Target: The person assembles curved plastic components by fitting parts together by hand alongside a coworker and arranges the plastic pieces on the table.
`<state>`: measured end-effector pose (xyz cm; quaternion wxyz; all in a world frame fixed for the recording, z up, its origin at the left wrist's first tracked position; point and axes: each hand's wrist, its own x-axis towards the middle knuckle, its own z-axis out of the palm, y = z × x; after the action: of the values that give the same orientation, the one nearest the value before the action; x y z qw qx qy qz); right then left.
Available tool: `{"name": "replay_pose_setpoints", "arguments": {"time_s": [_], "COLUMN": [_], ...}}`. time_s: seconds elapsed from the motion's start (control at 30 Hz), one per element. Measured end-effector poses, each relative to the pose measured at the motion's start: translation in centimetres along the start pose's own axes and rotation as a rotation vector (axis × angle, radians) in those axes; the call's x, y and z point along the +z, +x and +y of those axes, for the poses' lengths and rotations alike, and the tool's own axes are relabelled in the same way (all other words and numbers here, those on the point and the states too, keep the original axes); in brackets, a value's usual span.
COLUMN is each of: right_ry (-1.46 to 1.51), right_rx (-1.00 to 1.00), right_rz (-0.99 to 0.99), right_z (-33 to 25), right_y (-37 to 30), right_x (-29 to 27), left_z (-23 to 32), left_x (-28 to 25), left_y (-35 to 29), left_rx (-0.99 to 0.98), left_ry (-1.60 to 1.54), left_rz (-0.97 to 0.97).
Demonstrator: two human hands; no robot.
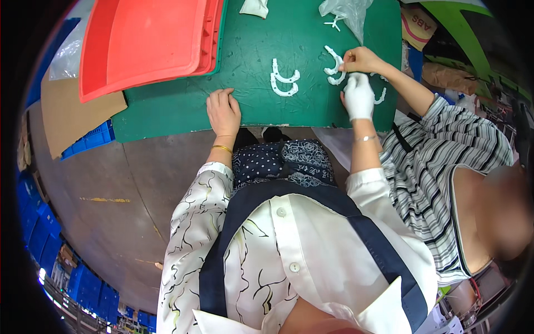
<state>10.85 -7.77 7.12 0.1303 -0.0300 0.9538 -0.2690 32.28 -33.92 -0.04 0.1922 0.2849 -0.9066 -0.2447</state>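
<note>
White curved parts (284, 79) beside left hand (223, 111); red trays (146, 39) stacked.

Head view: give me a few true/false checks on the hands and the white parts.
1. The left hand rests flat on the green mat. True.
2. The right hand is bare. False: it wears a white glove.
3. A co-worker's hand reaches in from the right. True.
4. The red tray sits right of the curved white parts. False: it lies to their left.
5. The left hand holds a white part. False: it holds nothing.
</note>
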Motion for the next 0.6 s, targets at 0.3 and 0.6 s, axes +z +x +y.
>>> {"name": "replay_pose_setpoints", "arguments": {"time_s": [0.3,0.6], "right_ry": [-0.108,-0.101], "right_rx": [-0.252,-0.188], "right_rz": [-0.068,-0.285], "right_z": [0.0,0.3], "right_y": [-8.3,-10.1], "right_x": [6.1,7.2], "left_z": [-0.7,-1.0], "left_x": [0.2,0.0], "left_y": [-0.2,-0.3], "left_rx": [0.023,0.067], "left_ry": [0.026,-0.062], "left_rz": [0.009,0.016]}}
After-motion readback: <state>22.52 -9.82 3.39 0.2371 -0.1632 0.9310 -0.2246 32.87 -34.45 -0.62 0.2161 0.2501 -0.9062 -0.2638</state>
